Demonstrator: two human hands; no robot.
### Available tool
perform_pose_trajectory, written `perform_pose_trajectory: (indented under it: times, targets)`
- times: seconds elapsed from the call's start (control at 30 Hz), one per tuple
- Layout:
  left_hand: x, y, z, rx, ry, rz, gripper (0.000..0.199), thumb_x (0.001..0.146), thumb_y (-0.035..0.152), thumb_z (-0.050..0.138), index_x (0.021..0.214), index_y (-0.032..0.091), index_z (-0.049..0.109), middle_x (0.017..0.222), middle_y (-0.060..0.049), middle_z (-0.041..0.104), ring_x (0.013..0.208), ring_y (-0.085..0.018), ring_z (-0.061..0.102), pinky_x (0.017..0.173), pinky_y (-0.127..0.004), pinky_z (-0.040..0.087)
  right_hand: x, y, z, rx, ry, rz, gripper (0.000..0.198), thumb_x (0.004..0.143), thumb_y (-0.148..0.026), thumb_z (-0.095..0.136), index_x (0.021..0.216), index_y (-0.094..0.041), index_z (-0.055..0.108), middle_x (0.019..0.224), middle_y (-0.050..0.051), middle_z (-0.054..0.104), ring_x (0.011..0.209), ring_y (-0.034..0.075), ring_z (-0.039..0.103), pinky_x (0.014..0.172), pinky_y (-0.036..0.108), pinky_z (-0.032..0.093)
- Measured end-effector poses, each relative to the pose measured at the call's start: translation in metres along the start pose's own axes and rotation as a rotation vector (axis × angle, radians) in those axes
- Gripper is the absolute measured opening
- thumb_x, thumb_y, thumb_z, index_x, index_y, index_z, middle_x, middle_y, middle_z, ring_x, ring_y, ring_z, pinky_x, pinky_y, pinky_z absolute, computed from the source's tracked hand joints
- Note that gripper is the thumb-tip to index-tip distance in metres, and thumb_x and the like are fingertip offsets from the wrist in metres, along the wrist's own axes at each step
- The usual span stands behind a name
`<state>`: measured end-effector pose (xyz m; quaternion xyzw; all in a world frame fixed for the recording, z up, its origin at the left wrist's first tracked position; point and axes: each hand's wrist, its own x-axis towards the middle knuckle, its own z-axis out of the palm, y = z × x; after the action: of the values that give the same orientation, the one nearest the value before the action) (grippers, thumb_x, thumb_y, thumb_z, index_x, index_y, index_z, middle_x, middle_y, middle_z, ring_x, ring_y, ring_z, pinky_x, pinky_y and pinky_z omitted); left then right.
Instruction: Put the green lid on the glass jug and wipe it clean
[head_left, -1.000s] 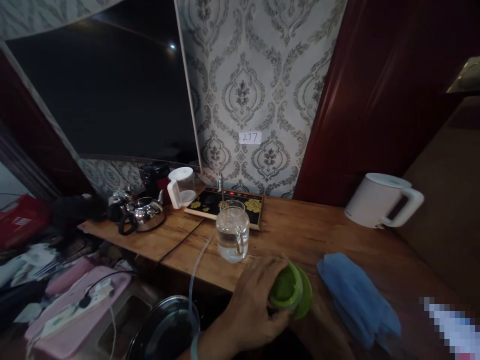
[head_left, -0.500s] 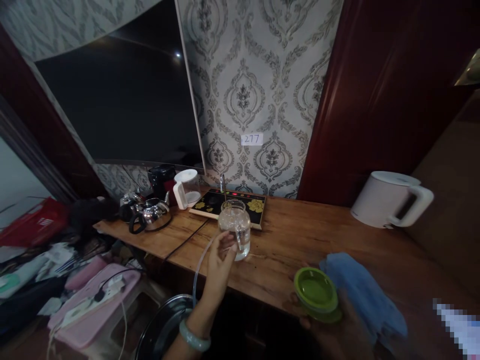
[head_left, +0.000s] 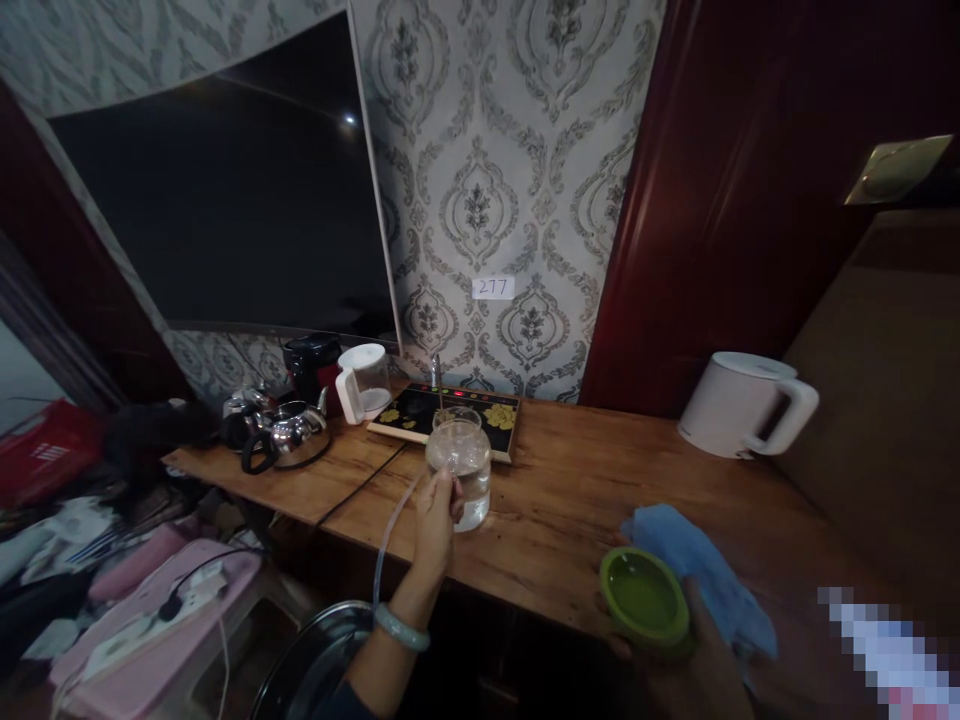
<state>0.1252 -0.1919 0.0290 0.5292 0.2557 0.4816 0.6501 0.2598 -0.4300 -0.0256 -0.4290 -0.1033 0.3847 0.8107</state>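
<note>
My left hand [head_left: 435,520], with a pale bangle at the wrist, is closed around the handle of a clear glass jug [head_left: 474,490]. Water fills much of the jug, and bubbles show near its surface. Behind its open top stands a small metal spout [head_left: 436,372] on a black tea-stove panel [head_left: 405,412] with gold flowers and lit marks. Lower right, my right hand [head_left: 701,640] is dim and partly hidden. It grips a round green lid [head_left: 646,597], tilted toward me, beside a blue cloth [head_left: 690,560].
A white electric kettle [head_left: 739,405] stands at the right of the wooden table [head_left: 577,470]. To the left are a glass pitcher with white lid [head_left: 365,380] and a steel kettle [head_left: 296,432]. A clear hose [head_left: 384,550] runs down to a dark basin [head_left: 319,650]; a pink stool [head_left: 161,610] holds a power strip.
My left hand's fingers, loosely apart by the jug before, have closed around its handle. My right hand still holds the green lid, now turned slightly. The whole view has shifted a little.
</note>
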Motion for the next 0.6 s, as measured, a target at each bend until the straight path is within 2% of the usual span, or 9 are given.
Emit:
perform_pose_trajectory:
  times: [0.13,0.27,0.37,0.43,0.5,0.6]
  targets:
    - [0.005,0.009,-0.025,-0.035,-0.087,-0.09,0.063,0.066,0.076,0.07,0.058,0.019,0.044,0.046,0.01,0.029,0.04,-0.003,0.023,0.043,-0.018,0.017,0.009,-0.012,0.021,-0.065,0.011,-0.05,0.053,0.083,-0.07,0.059,0.119,-0.034,0.07,0.101,0.005,0.076,0.078,0.029,0.071,0.052,0.039,0.056]
    - [0.016,0.02,-0.044,-0.037,-0.224,-0.154,0.062,0.068,0.072,0.071,0.054,0.019,0.042,0.043,0.011,0.026,0.038,-0.002,0.018,0.042,-0.018,0.014,0.029,-0.041,0.063,-0.24,-0.065,-0.206,0.06,0.086,-0.064,0.06,0.133,-0.028,0.063,0.109,0.008,0.074,0.081,0.025,0.068,0.06,0.034,0.057]
    - [0.025,0.025,-0.052,-0.039,-0.304,-0.174,0.06,0.07,0.07,0.069,0.053,0.02,0.041,0.041,0.011,0.023,0.037,-0.002,0.016,0.041,-0.018,0.012,0.053,-0.066,0.108,-0.535,-0.265,-0.46,0.067,0.087,-0.068,0.056,0.141,-0.028,0.057,0.125,0.007,0.068,0.103,0.027,0.065,0.08,0.036,0.056]
    - [0.028,0.025,-0.054,-0.041,-0.324,-0.172,0.06,0.071,0.07,0.068,0.053,0.02,0.041,0.039,0.011,0.022,0.037,-0.002,0.015,0.041,-0.018,0.012,0.071,-0.078,0.142,-0.758,-0.372,-0.701,0.069,0.087,-0.067,0.056,0.143,-0.027,0.054,0.135,0.008,0.062,0.117,0.029,0.059,0.096,0.04,0.05]
    - [0.029,0.024,-0.055,-0.038,-0.328,-0.17,0.061,0.071,0.072,0.068,0.052,0.02,0.04,0.039,0.011,0.023,0.037,-0.003,0.016,0.041,-0.018,0.012,0.088,-0.084,0.173,-0.998,-0.475,-0.873,0.066,0.09,-0.066,0.053,0.145,-0.028,0.052,0.134,0.008,0.06,0.119,0.029,0.056,0.102,0.044,0.046]
    - [0.029,0.02,-0.056,-0.028,-0.32,-0.163,0.063,0.071,0.074,0.067,0.053,0.02,0.04,0.041,0.01,0.025,0.038,-0.003,0.017,0.041,-0.019,0.013,0.11,-0.08,0.21,-1.331,-0.619,-0.979,0.067,0.093,-0.064,0.051,0.15,-0.03,0.045,0.13,0.01,0.058,0.115,0.028,0.056,0.103,0.047,0.044]
